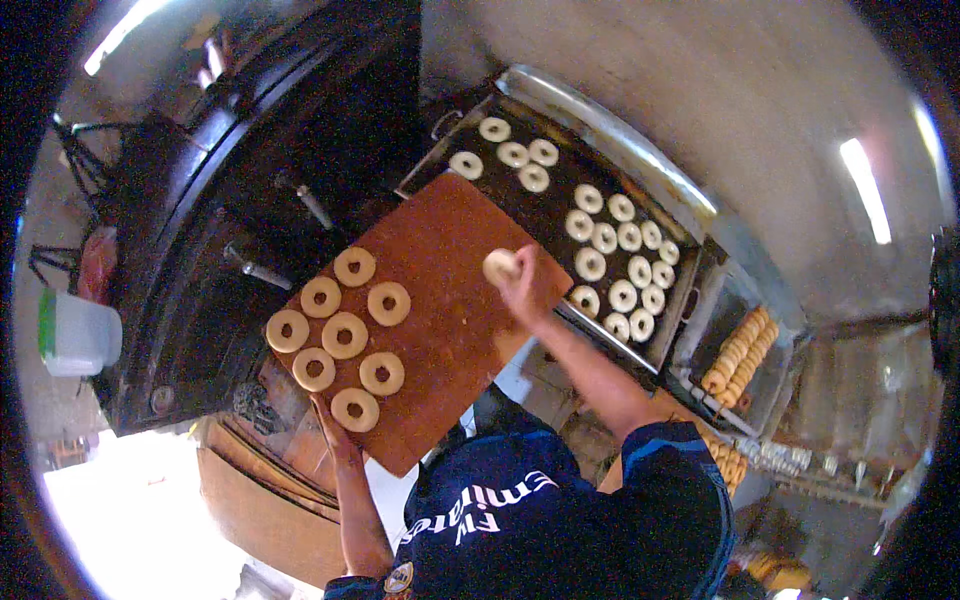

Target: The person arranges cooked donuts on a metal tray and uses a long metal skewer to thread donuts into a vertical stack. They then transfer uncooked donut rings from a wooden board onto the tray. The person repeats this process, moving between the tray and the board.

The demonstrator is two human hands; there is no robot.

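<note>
My left hand (339, 441) grips the near left edge of a reddish-brown board (450, 300); most of its fingers are hidden beneath. Several raw dough rings (344, 335) lie grouped on the board's left part. Above the board's right side, my right hand (523, 289) holds a single dough ring (499, 267), slightly blurred. Just beyond the board is a rectangular fryer (551, 206) of dark oil. Pale dough rings (604, 238) float in it, mostly clustered at the right end, with several more at the far left.
Right of the fryer, a metal tray (739, 420) holds rows of browned doughnuts (739, 356). A dark metal appliance (225, 247) with protruding handles (266, 275) stands at left. Flat brown boards (262, 510) lean lower left. A translucent tub (81, 335) sits at far left.
</note>
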